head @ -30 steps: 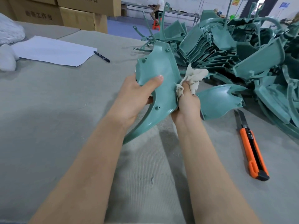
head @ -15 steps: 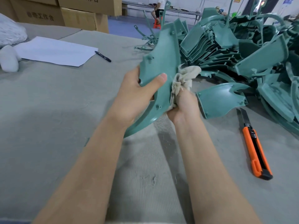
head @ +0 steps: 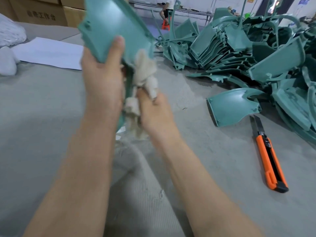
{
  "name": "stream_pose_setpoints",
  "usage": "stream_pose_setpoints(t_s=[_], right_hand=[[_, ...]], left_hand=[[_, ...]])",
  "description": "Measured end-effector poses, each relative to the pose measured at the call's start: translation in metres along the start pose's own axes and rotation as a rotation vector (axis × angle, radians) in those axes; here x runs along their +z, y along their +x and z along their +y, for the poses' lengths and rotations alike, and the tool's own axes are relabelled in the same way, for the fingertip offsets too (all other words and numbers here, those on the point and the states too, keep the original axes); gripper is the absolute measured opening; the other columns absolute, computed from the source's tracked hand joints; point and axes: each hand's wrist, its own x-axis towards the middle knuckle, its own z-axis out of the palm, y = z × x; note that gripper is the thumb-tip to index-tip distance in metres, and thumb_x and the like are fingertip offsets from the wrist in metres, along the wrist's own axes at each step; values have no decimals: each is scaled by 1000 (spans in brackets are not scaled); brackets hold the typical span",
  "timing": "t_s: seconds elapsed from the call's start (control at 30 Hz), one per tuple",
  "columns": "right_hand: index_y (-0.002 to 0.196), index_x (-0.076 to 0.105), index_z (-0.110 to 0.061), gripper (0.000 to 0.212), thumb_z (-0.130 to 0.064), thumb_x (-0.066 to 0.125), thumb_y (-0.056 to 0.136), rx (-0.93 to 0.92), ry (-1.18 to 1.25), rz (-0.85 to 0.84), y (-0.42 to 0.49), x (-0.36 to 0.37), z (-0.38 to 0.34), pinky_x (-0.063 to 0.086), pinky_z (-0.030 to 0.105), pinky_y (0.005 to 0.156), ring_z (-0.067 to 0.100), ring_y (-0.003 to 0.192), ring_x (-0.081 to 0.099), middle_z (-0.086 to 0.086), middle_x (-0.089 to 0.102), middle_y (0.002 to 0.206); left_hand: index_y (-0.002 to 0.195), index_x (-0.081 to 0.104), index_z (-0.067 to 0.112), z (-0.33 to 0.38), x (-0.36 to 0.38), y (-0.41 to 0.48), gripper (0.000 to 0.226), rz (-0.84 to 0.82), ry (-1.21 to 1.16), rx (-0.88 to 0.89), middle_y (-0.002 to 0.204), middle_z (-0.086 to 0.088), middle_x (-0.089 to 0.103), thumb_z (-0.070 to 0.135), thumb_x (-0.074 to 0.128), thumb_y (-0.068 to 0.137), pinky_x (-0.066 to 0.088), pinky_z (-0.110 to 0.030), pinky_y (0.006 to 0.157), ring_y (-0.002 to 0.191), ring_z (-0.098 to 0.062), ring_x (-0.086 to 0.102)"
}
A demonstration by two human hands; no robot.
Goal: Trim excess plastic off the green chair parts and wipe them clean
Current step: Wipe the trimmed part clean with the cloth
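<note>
Fingers of the left hand (head: 102, 79) curl behind a green chair part (head: 111, 23), with the thumb (head: 118, 47) pressed flat across its front, clamping it. This part is held upright in the air, up and well to the left of the orange knife (head: 268, 156), and its top runs out of view. The right hand (head: 153, 113) is bunched round a pale cloth (head: 145, 71); its fingers are mostly hidden behind the hand, but the cloth spills out above and below the fist, so they are closed on it. The cloth touches the lower right edge of the held part.

The knife lies on the grey table (head: 42, 117) with its blade slid out. Just beyond the blade tip a single curved chair part (head: 234, 105) lies alone on the table. Farther beyond the knife sits a big heap of chair parts (head: 256, 48). Far to the left of the knife are a white sheet of paper (head: 49, 52), a white bundle (head: 10, 35) and cardboard boxes (head: 41, 12).
</note>
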Motion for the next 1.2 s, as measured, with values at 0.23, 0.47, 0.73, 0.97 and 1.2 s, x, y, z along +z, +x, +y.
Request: stream_pose_setpoints(t_s=[0.23,0.47,0.73,0.97,1.2], right_hand=[[109,52,0,16,-1,46,94,-182,-188,-58,-4,1,-1,46,45,82,26,89,56,9,62,94],[101,62,-10,18,-4,46,97,-175,-204,-14,10,-36,-9,43,23,71,5,76,54,-1,62,89],[84,58,-24,26,-7,47,100,-51,-263,-378,6,-60,-7,44,10,65,-9,65,56,-20,63,69],[111,59,-14,23,1,50,96,35,-222,-503,9,-72,2,45,7,67,-10,75,62,-13,66,90],[74,63,-8,31,-12,46,99,83,-133,-149,17,-53,14,44,36,68,18,69,57,1,62,66]], left_hand=[[129,48,-7,12,-21,13,42,111,-317,-254,128,-23,57,24,43,102,50,-48,94,113,-39,59],[114,56,8,-9,-3,-11,34,-61,11,-563,100,-9,61,36,53,96,46,-20,47,71,-17,60],[88,53,6,3,-12,-2,23,125,-514,-366,73,-8,71,13,36,101,56,-27,67,69,-18,71],[95,51,2,7,-28,13,26,138,-740,-277,79,-11,70,9,27,102,55,-30,70,79,-20,69],[97,50,6,4,-26,11,24,137,-767,-277,84,-7,70,10,28,103,48,-28,77,80,-16,69]])
